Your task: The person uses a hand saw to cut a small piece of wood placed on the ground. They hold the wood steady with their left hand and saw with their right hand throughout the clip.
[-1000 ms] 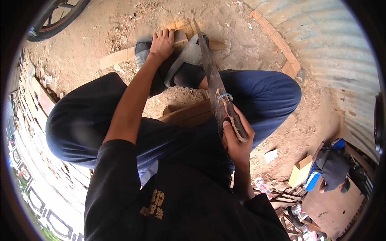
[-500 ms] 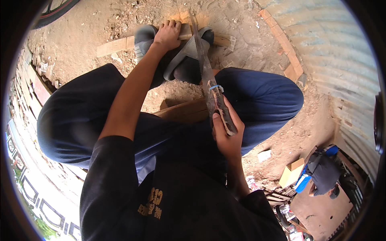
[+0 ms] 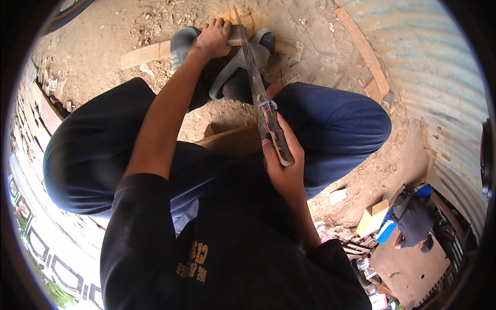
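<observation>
My right hand (image 3: 287, 168) is wrapped around the worn wooden handle of a handsaw (image 3: 251, 67), which has a light blue tie near the blade. The long narrow blade points away from me, and its far end crosses a wooden board (image 3: 144, 55) on the ground by my feet. Just left of the blade, my left hand (image 3: 213, 39) presses down with its fingers curled over a piece of wood (image 3: 235, 36). My feet, in grey sandals (image 3: 182, 46), rest at the board. Whether the teeth sit in a cut is too small to tell.
Between my knees lies a wooden beam (image 3: 232, 140). Corrugated metal sheeting (image 3: 429, 57) stands at right, with a row of bricks (image 3: 364, 49) along the ground. At lower right, another person (image 3: 413, 222) bends over a brown board (image 3: 413, 268), beside a yellow box (image 3: 373, 218). A wheel (image 3: 70, 14) shows at upper left.
The saw and my right hand have shifted forward and a little to the left. My left hand still holds the wood in about the same place.
</observation>
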Motion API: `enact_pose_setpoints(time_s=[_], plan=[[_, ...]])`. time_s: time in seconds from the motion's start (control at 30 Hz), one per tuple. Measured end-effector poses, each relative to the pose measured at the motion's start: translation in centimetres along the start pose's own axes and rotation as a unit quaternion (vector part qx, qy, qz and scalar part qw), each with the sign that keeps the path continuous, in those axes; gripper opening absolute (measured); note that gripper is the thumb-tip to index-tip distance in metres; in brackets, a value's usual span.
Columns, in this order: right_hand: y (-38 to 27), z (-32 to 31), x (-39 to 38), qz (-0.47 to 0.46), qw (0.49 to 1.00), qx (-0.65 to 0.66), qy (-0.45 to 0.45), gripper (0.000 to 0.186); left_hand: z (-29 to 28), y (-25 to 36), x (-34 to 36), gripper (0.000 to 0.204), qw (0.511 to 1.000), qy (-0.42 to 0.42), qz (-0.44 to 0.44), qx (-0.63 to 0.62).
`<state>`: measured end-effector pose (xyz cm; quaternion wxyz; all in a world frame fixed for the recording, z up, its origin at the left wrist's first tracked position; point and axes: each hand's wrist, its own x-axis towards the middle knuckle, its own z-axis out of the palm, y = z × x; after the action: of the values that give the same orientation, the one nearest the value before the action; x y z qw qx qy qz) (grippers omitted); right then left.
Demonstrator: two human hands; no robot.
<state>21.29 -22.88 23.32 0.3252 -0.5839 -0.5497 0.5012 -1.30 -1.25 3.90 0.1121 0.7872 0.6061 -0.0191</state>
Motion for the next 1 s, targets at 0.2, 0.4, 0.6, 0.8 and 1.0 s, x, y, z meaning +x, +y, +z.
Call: enact_pose_setpoints(time_s=[0.2, 0.4, 0.6, 0.8, 1.0], plan=[[0.3, 0.1, -0.2, -0.027, 0.999, -0.021, -0.009, 0.056, 0.3, -0.4, 0.0, 0.064, 1.0, 0.005, 0.005, -0.018], [0.3, 0.7, -0.7, -0.032, 0.999, -0.018, 0.007, 0.056, 0.0, -0.4, 0.1, 0.063, 1.0, 0.008, 0.0, -0.014], [-1.3, 1.0, -1.5, 0.028, 0.998, -0.056, -0.005, 0.056, 0.1, -0.3, 0.0, 0.061, 1.0, 0.012, -0.002, -0.015], [0.0, 0.3, -1.7, -0.02, 0.998, -0.044, 0.026, 0.057, 0.9, -0.6, 0.3, 0.054, 0.998, 0.053, 0.009, -0.017], [-1.3, -0.3, -2.9, 0.007, 0.998, -0.064, 0.022, 0.057, 0.6, -0.5, 0.5, 0.057, 0.999, 0.04, 0.009, -0.034]])
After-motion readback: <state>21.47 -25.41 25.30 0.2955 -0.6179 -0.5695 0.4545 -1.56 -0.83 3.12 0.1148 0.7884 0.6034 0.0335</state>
